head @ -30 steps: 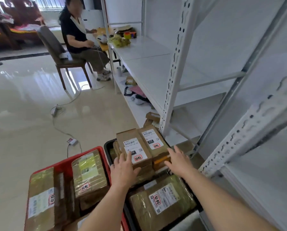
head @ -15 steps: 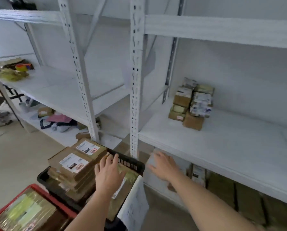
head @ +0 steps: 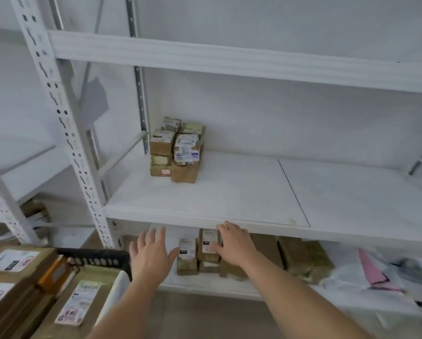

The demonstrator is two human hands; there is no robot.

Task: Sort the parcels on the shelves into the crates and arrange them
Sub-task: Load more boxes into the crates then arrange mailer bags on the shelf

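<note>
Hands at lower shelf (head: pixel 205 287) parcels (head: pixel 200 250)
Left hand (head: pixel 150 253) open, left of parcels; right hand (head: pixel 232 243) open, fingers resting on them; black crate (head: pixel 94 255) farther left.

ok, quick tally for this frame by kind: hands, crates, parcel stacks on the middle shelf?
Hands: 2, left hand and right hand, both empty
Crates: 1, black crate
Parcel stacks on the middle shelf: 1, parcel stack
Total: 4

Two bare forearms — no sleeves, no rings
</note>
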